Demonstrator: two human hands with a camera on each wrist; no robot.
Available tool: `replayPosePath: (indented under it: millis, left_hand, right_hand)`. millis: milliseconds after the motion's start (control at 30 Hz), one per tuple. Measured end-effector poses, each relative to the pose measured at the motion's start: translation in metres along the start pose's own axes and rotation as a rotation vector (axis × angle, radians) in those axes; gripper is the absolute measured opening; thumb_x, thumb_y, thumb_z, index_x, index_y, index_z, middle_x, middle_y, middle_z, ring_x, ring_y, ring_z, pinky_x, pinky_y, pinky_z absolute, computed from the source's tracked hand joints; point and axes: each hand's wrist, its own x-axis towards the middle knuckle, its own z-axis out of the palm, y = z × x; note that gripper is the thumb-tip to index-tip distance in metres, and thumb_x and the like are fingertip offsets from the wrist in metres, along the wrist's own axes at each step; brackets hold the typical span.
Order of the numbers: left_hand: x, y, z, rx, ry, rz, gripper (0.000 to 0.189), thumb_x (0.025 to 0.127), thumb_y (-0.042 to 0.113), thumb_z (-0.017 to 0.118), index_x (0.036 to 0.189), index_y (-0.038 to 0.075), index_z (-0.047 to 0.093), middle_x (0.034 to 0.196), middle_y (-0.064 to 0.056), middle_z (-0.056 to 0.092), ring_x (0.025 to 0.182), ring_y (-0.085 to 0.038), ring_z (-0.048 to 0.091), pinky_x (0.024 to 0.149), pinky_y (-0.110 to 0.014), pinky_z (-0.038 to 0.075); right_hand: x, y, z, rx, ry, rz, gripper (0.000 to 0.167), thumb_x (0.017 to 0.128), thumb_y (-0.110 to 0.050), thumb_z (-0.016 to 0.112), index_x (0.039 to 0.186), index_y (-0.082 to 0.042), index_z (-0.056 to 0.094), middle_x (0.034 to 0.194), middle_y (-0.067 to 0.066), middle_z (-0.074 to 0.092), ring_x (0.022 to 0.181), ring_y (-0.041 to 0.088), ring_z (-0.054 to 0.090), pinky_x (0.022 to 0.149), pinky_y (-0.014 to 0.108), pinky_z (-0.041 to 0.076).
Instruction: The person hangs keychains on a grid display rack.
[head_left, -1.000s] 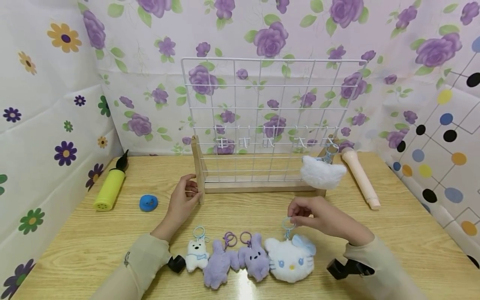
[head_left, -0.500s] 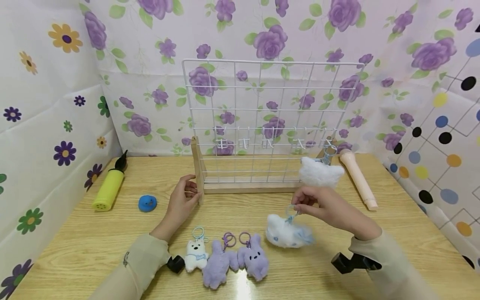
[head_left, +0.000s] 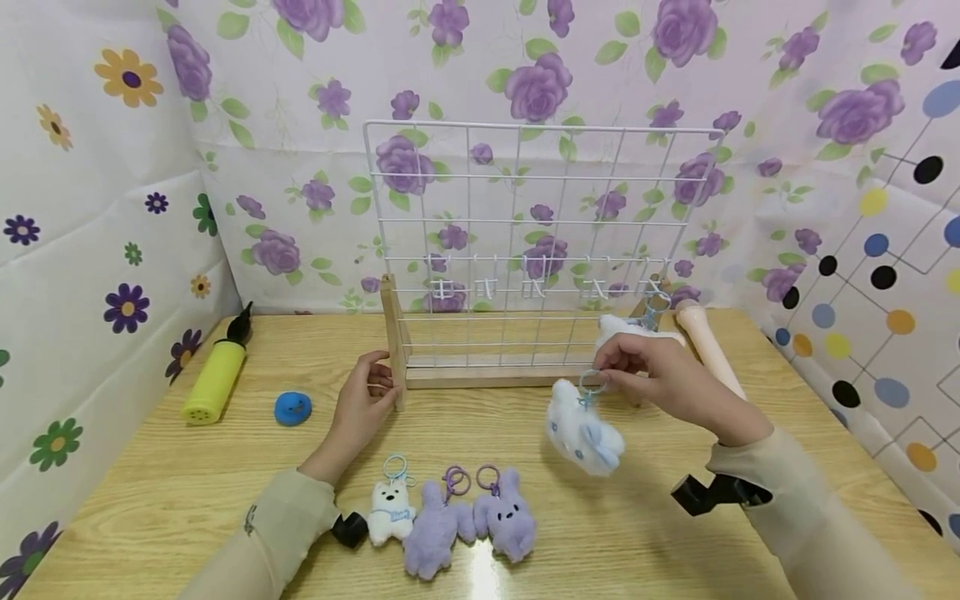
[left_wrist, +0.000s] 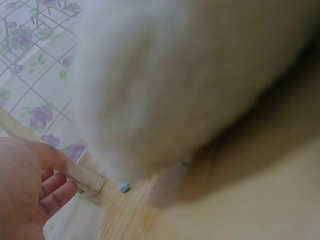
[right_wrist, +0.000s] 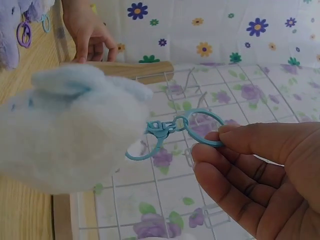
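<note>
My right hand [head_left: 667, 379] pinches the blue key ring [right_wrist: 200, 111] of a white plush cat keychain [head_left: 577, 429] between thumb and forefinger. The cat, with a pale blue bow, hangs tilted in the air before the rack. At the left end of the white wire grid rack [head_left: 543, 127], my left hand [head_left: 362, 404] holds the wooden upright [head_left: 393, 333], thumb in front and fingers curled round it. Another white plush keychain [head_left: 617, 325] hangs from the rightmost hook, partly hidden by my right hand. Several white hooks [head_left: 534, 287] line the grid.
Near the front lie a small white bear keychain [head_left: 391, 510] and two purple plush keychains [head_left: 431, 533]. A yellow hand pump [head_left: 216, 379] and a blue toy [head_left: 292, 408] are at left. Behind my right hand lies a pale pink stick-like object [head_left: 708, 337].
My right hand has lifted the white plush cat off the table by its ring and carried it up towards the rack. My left hand stays at the upright.
</note>
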Motion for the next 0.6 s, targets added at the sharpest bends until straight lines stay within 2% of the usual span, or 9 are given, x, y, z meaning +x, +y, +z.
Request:
replayPosePath:
  millis: [233, 600]
  left_hand:
    - [0.0, 0.0, 0.0, 0.007, 0.004, 0.009, 0.055, 0.085, -0.005, 0.067, 0.134, 0.001, 0.042, 0.107, -0.019, 0.057, 0.093, -0.028, 0.06, 0.076, -0.021, 0.053]
    - [0.0, 0.0, 0.0, 0.005, -0.001, 0.002, 0.054, 0.086, -0.004, 0.066, 0.134, 0.001, 0.042, 0.107, -0.019, 0.057, 0.093, -0.028, 0.06, 0.076, -0.022, 0.053]
  right_hand:
    - [0.009, -0.005, -0.015, -0.036, 0.018, 0.008, 0.005, 0.092, -0.01, 0.063, 0.096, -0.011, 0.065, 0.088, -0.001, 0.067, 0.075, 0.004, 0.062, 0.067, 0.021, 0.053]
    - [0.022, -0.006, -0.027, -0.125, 0.1, 0.019, 0.007, 0.091, -0.006, 0.063, 0.097, -0.007, 0.066, 0.089, 0.004, 0.069, 0.076, 0.003, 0.062, 0.067, 0.019, 0.053]
